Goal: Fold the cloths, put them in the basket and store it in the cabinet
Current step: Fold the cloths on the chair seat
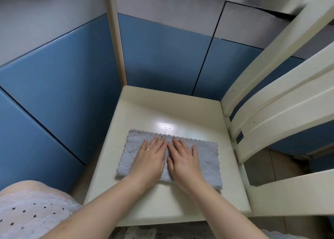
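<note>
A grey-blue quilted cloth with a scalloped edge lies folded into a long rectangle on the cream chair seat. My left hand rests flat on its left half, fingers spread, a ring on one finger. My right hand lies flat beside it on the cloth's middle, thumbs nearly touching. Both palms press down and hold nothing. No basket is in view.
The chair's cream backrest slats rise at the right. Blue and grey cabinet doors stand closed behind and to the left of the seat. My knee and pale dotted garment are at lower left.
</note>
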Available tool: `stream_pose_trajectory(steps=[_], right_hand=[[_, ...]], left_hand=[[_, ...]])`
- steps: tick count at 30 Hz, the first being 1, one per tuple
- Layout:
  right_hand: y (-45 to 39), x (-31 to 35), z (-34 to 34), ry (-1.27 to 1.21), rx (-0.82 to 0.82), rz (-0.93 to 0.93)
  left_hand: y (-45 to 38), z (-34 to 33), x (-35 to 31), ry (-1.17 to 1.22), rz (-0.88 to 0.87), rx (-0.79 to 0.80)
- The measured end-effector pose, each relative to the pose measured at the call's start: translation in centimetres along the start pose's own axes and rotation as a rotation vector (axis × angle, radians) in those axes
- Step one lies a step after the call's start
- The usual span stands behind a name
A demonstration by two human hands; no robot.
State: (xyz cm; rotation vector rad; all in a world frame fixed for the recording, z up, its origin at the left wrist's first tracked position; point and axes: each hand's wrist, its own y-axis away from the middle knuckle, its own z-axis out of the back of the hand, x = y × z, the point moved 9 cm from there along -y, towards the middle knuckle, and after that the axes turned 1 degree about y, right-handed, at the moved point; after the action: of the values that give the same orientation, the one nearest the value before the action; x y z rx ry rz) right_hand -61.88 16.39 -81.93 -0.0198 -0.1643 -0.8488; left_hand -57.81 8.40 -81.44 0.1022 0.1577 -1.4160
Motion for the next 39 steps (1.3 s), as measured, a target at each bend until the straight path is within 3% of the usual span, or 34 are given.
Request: stream_pose_trajectory(steps=[5, 13, 15, 18, 20, 22, 25, 30, 34, 39], right_hand=[[1.0, -2.7, -0.8, 0.027, 0.117, -0.039], [2.5, -8.4, 0.2, 0.097, 0.143, -0.172], [1.9, -7.9, 0.9, 0.101, 0.117, -0.158], [0.4, -4.7, 2.8, 0.038, -0.018, 0.058], [-0.3, -2.0, 3.3, -0.007, -0.042, 0.227], [-0.7, -0.5, 2.9, 0.035, 0.048, 0.293], [-1.2, -0.9, 2.4, 0.073, 0.129, 0.252], [0.0, -2.4, 2.9, 0.124, 0.11, 0.202], [2.3, -2.0, 3.4, 0.082, -0.04, 0.308], [5.9, -0.8, 3.1, 0.047, -0.032, 0.409]], left_hand=[[0.1, -0.6, 2.7, -0.063, 0.107, 0.071], [0.5, 0.0, 6.3, -0.089, 0.209, 0.137], [0.7, 1.0, 4.9, -0.132, 0.119, 0.069], [2.7, 2.2, -0.2, -0.061, -0.214, -0.113], [4.8, 1.8, -3.2, -0.017, -0.375, -0.101], [6.2, 0.6, -4.9, -0.042, -0.458, -0.042], [6.4, -0.7, -4.2, -0.114, -0.432, 0.022], [6.8, 0.7, -0.5, -0.153, -0.37, -0.026], [7.0, 1.5, 2.9, -0.224, -0.332, 0.0], [7.8, 2.5, 4.2, -0.207, -0.357, 0.018]])
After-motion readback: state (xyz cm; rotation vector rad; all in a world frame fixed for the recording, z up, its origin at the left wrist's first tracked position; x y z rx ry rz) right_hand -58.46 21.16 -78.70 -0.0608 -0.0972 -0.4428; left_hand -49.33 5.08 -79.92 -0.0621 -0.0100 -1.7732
